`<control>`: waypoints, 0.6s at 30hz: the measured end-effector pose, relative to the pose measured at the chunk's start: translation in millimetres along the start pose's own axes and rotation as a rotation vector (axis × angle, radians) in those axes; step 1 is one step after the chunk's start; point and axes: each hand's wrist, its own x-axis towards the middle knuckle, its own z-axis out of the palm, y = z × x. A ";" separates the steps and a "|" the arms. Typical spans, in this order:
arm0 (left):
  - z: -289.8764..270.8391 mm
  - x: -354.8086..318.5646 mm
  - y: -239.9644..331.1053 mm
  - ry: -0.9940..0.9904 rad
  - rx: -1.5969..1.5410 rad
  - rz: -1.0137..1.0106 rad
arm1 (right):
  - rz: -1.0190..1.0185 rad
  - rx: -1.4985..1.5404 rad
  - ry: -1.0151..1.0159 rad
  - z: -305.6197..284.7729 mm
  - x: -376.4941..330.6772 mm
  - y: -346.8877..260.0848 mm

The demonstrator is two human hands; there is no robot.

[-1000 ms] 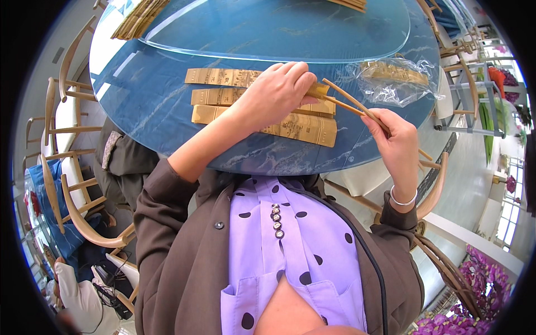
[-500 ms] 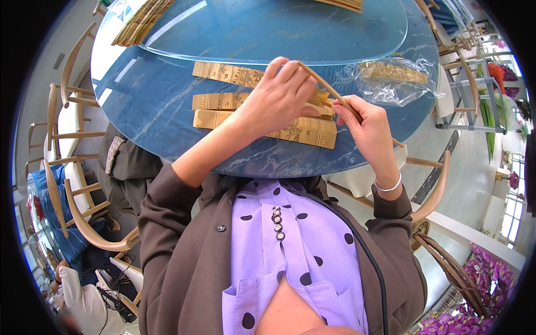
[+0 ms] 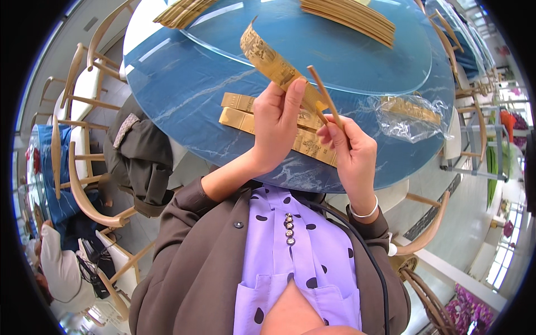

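Observation:
My left hand (image 3: pixel 276 125) is closed on a gold-brown printed paper chopstick sleeve (image 3: pixel 267 57), pinched between thumb and fingers. The sleeve is raised above the table, its far end curling up. In my right hand (image 3: pixel 357 153) are slim wooden chopsticks (image 3: pixel 324 89), tilted, beside the sleeve's near end; whether it is one or a pair I cannot tell. Beneath my hands, more gold sleeves (image 3: pixel 239 119) lie side by side near the table's front edge, partly hidden by my left hand.
The round blue marbled table (image 3: pixel 178 106) carries a raised glass turntable (image 3: pixel 324 61). Stacks of gold-brown strips (image 3: pixel 352 21) rest on it. A crumpled clear plastic bag (image 3: pixel 410 120) with gold sleeves inside lies to the right. Wooden chairs (image 3: pixel 84 195) stand around.
My left hand has lifted a sleeve off the table and turned thumb-up. The chopsticks in my right hand have swung steeper. The view has shifted, so the table sits lower and further right.

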 end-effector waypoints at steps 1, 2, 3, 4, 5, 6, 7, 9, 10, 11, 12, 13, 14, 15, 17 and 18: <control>-4.0 6.4 0.6 0.022 -0.018 -0.012 | -0.052 -0.014 0.049 3.8 2.3 0.2; -8.9 14.0 0.9 0.042 -0.037 -0.024 | -0.164 -0.167 0.072 -3.1 8.8 -4.4; -15.9 20.0 0.5 0.062 -0.057 -0.038 | -0.211 -0.268 0.127 -8.3 9.7 -3.7; -23.2 23.2 -0.4 0.058 -0.106 -0.031 | -0.132 -0.365 0.111 -14.3 6.8 -8.8; -27.4 25.6 -0.1 0.062 -0.095 -0.012 | -0.052 -0.464 0.094 -17.6 3.0 -14.0; -28.4 27.8 0.0 0.054 -0.092 0.002 | -0.053 -0.435 0.040 -17.9 -0.4 -15.5; -29.3 29.5 0.2 0.045 -0.088 0.015 | -0.054 -0.405 -0.014 -17.8 -3.1 -16.2; -29.5 30.9 -2.8 0.028 -0.088 0.020 | -0.051 -0.350 -0.072 -15.1 -6.5 -16.6; -29.0 30.9 -3.9 0.018 -0.089 0.022 | -0.048 -0.324 -0.076 -11.0 -8.7 -17.2; -28.6 30.5 -1.6 0.024 -0.092 0.010 | -0.045 -0.297 -0.080 -8.0 -10.6 -16.3; -27.7 29.9 3.1 0.030 -0.095 -0.004 | -0.112 -0.289 -0.057 -6.3 -11.0 -12.1; -26.9 29.5 5.6 0.037 -0.099 -0.017 | -0.145 -0.298 -0.041 -6.4 -11.6 -11.3; -26.3 30.2 3.9 0.035 -0.103 -0.014 | -0.178 -0.307 -0.026 -6.7 -12.0 -10.9; -27.0 31.9 1.4 0.035 -0.102 -0.008 | -0.213 -0.311 -0.010 -5.9 -11.8 -10.5; -27.1 32.8 2.1 0.040 -0.109 -0.009 | -0.207 -0.340 -0.032 -6.4 -14.3 -9.7; -26.1 32.4 4.6 0.045 -0.115 -0.015 | -0.204 -0.355 -0.043 -6.9 -15.7 -9.3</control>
